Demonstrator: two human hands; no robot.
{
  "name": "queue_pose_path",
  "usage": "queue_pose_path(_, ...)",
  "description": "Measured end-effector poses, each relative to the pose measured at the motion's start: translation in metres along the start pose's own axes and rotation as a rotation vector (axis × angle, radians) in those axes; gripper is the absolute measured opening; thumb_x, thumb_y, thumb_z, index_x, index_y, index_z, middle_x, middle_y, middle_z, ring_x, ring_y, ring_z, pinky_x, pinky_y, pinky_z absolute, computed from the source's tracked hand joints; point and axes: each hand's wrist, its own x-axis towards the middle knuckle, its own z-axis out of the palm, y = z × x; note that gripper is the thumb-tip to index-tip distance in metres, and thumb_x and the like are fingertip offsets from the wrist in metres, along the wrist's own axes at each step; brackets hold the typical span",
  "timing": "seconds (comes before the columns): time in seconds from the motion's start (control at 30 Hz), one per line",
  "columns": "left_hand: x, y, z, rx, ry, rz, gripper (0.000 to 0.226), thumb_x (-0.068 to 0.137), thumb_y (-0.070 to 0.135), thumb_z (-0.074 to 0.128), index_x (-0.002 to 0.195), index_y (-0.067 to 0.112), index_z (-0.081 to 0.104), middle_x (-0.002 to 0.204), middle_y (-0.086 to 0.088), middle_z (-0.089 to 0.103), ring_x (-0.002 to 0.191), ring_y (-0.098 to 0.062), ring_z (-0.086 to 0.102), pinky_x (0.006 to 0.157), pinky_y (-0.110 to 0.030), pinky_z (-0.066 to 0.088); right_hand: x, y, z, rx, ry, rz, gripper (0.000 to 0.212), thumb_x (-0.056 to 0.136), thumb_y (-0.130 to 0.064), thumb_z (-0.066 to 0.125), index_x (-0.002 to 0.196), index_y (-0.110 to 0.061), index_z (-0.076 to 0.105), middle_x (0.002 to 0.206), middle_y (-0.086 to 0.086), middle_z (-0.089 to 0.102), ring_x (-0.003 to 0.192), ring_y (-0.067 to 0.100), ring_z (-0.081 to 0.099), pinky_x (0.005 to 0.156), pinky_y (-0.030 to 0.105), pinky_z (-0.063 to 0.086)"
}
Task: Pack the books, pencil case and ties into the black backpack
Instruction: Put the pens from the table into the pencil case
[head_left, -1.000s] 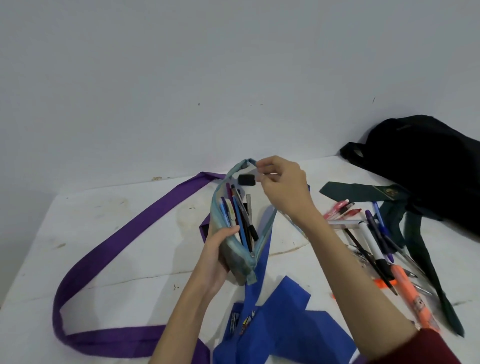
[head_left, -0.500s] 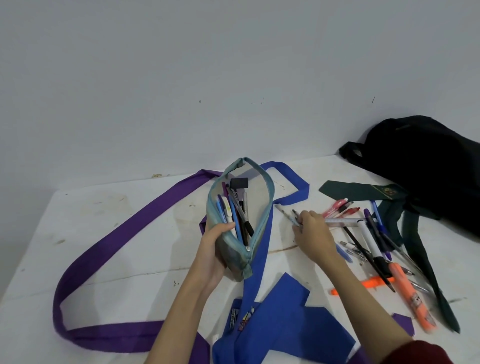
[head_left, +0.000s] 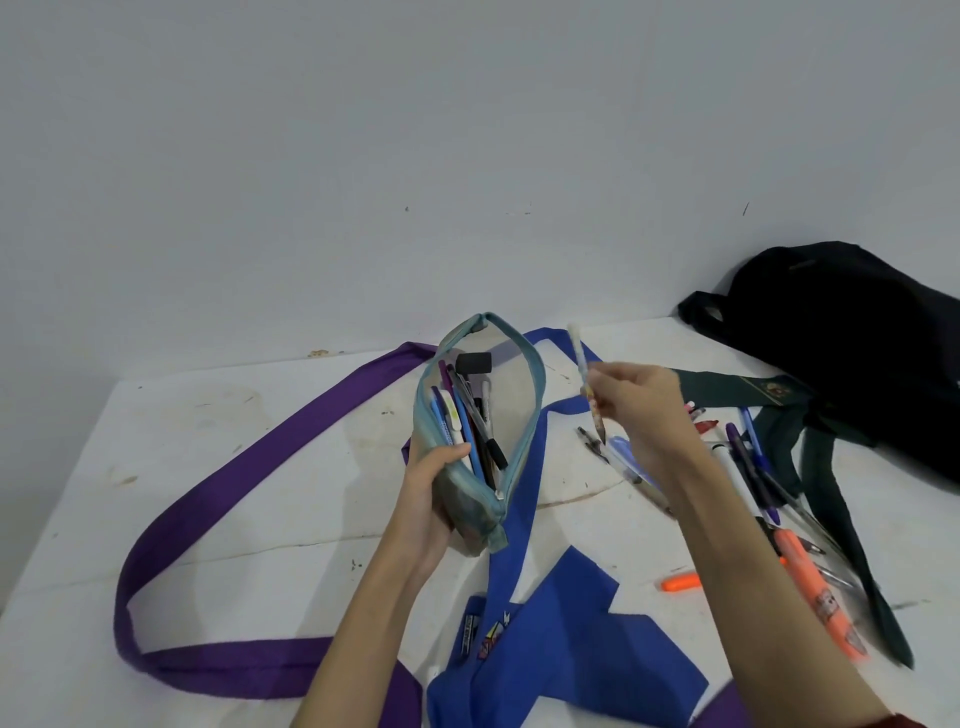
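Note:
My left hand (head_left: 434, 493) grips the lower end of a pale teal pencil case (head_left: 524, 415), held up with its zip open and several pens standing inside. My right hand (head_left: 641, 410) pinches a thin white pen (head_left: 581, 364) in the air just right of the case's mouth. A blue tie (head_left: 545, 634) lies under and in front of the case. A purple tie (head_left: 218, 499) loops across the left of the table. A dark green tie (head_left: 810, 462) lies at the right, reaching the black backpack (head_left: 841, 332) in the far right corner.
Loose pens and markers (head_left: 748, 467) lie scattered on the white table (head_left: 182, 441) right of my right arm, with an orange highlighter (head_left: 821, 597) and an orange cap (head_left: 680, 582) nearer me. A grey wall stands behind the table.
My right hand dropped from the case's mouth to the loose pens on the table, then rose toward the case with a white pen pinched in it. My left hand kept holding the case.

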Motion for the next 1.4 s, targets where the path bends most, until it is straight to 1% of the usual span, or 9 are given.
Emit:
queue_pose_path(0.1,0.000,0.000,0.001,0.002,0.005,-0.005,0.075,0.057,0.029,0.065,0.128,0.015,0.050,0.102,-0.007,0.058,0.094,-0.021,0.056,0.062,-0.030,0.051,-0.016,-0.025,0.011,0.245,-0.046,-0.054,0.010,0.090,-0.002,0.058,0.089,-0.004,0.068,0.071,0.005,0.062,0.061,0.011,0.055,0.061,0.021,0.049)
queue_pose_path(0.23,0.000,0.000,0.002,0.008,-0.022,0.027,0.072,0.054,0.027,0.070,0.124,0.016,0.054,0.102,-0.007,0.063,0.098,-0.023,0.059,0.067,-0.032,0.052,-0.030,-0.030,0.040,0.168,-0.087,-0.104,0.009,0.088,-0.002,0.060,0.085,-0.008,0.066,0.068,0.001,0.064,0.057,0.005,0.058,0.061,0.019,0.047)
queue_pose_path(0.37,-0.001,0.001,0.002,-0.015,-0.070,0.080,0.062,0.061,0.020,0.065,0.123,0.012,0.056,0.089,-0.006,0.069,0.086,-0.021,0.064,0.067,-0.032,0.054,-0.038,-0.016,0.060,-0.385,-0.131,-0.236,0.004,0.085,-0.012,0.061,0.083,-0.013,0.065,0.074,-0.004,0.063,0.072,0.010,0.060,0.075,0.026,0.049)
queue_pose_path(0.5,-0.001,0.003,0.002,0.001,-0.070,0.084,0.069,0.062,0.020,0.064,0.129,0.010,0.051,0.095,-0.010,0.068,0.087,-0.021,0.065,0.065,-0.030,0.054,-0.046,-0.002,0.066,-0.986,-0.085,-0.359,0.019,0.088,-0.028,0.054,0.090,-0.015,0.067,0.086,-0.002,0.067,0.089,0.016,0.057,0.081,0.031,0.024)
queue_pose_path(0.7,-0.004,0.004,0.003,0.036,-0.055,0.056,0.072,0.053,0.025,0.071,0.123,0.016,0.054,0.095,-0.006,0.064,0.093,-0.022,0.060,0.065,-0.031,0.053,-0.039,-0.012,0.035,-0.653,0.009,-0.432,0.016,0.090,-0.028,0.056,0.083,-0.019,0.067,0.080,-0.014,0.059,0.091,0.012,0.048,0.086,0.033,0.034)
queue_pose_path(0.87,0.001,0.002,0.003,-0.027,-0.081,-0.002,0.061,0.049,0.023,0.072,0.109,0.014,0.062,0.089,-0.006,0.065,0.088,-0.023,0.062,0.064,-0.031,0.055,0.000,0.033,-0.024,-0.538,0.091,-0.173,0.014,0.087,-0.016,0.057,0.084,-0.005,0.065,0.078,0.000,0.063,0.073,0.014,0.055,0.060,0.022,0.041)
queue_pose_path(1.13,0.013,-0.003,0.035,-0.045,-0.154,-0.043,0.017,0.074,0.014,0.062,0.091,0.014,0.063,0.073,-0.004,0.066,0.074,-0.021,0.063,0.072,-0.034,0.050,0.024,0.108,-0.030,-1.030,-0.017,-0.041,0.013,0.090,-0.020,0.058,0.095,-0.008,0.059,0.092,0.006,0.060,0.084,0.022,0.060,0.074,0.035,0.052)
queue_pose_path(1.23,0.015,-0.010,0.033,-0.048,-0.155,-0.066,0.047,0.061,0.019,0.064,0.108,0.010,0.061,0.086,-0.009,0.064,0.081,-0.024,0.062,0.076,-0.037,0.052,0.022,0.091,-0.031,-0.754,0.041,-0.007,0.012,0.090,-0.020,0.059,0.088,-0.008,0.058,0.085,0.005,0.061,0.081,0.021,0.060,0.075,0.036,0.053)
queue_pose_path(1.4,0.015,-0.011,0.032,-0.052,-0.123,-0.086,0.066,0.060,0.021,0.066,0.124,0.007,0.055,0.094,-0.012,0.061,0.086,-0.024,0.060,0.070,-0.032,0.056,-0.009,0.010,-0.039,0.181,0.092,-0.072,0.011,0.090,-0.014,0.061,0.094,-0.004,0.059,0.077,0.004,0.066,0.066,0.014,0.062,0.064,0.024,0.053)
